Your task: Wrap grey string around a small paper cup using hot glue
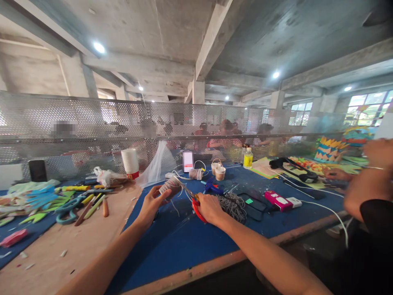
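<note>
My left hand (153, 200) is closed around a small, pale cup-like piece (169, 186) that looks wrapped in cord, tilted above the blue mat (172, 250). A loose light strand (175, 208) hangs below it. In my right hand (210, 207) is a pair of scissors (196, 209) with red-orange handles; the blades point up and left, close beside the cup-like piece. Whether they touch it, I cannot tell. A heap of grey cord (235, 207) lies just right of my right hand, and a blue glue gun (213, 187) sits behind it.
Small cups (220, 173) and a phone (188, 161) stand behind my hands. Paper cups (130, 160), blue-handled scissors (68, 211) and tools are at left. A pink box (278, 200) and white cable (333, 211) lie right, near another person's arm (356, 196). A perforated screen (172, 119) closes the back.
</note>
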Available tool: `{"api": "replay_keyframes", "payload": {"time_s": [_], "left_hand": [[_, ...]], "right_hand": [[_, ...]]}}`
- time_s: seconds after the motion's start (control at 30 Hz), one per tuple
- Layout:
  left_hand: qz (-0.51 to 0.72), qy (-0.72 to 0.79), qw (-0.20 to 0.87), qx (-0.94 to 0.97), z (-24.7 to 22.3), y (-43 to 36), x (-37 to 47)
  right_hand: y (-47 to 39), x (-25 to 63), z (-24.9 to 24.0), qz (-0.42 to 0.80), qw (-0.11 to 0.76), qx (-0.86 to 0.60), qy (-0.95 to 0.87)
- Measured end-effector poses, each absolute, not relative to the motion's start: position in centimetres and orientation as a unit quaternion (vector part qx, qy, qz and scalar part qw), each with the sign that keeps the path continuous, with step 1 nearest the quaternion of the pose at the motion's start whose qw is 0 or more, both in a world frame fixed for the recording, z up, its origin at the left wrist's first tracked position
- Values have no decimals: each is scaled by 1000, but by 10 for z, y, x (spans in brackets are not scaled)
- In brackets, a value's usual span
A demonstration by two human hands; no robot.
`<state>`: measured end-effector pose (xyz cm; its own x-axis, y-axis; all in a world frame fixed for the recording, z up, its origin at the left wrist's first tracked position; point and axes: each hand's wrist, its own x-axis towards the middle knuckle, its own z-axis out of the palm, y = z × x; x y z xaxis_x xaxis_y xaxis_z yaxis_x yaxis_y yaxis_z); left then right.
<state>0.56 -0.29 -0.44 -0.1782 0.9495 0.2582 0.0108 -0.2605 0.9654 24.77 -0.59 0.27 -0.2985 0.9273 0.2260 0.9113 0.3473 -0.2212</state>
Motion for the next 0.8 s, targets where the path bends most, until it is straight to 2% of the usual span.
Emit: {"api": "replay_keyframes", "payload": {"time_s": [0.8], "left_hand": [[643,466,345,500,-3,0,7]], "right_hand": [[-11,247,9,21,141,-572,-808]]}}
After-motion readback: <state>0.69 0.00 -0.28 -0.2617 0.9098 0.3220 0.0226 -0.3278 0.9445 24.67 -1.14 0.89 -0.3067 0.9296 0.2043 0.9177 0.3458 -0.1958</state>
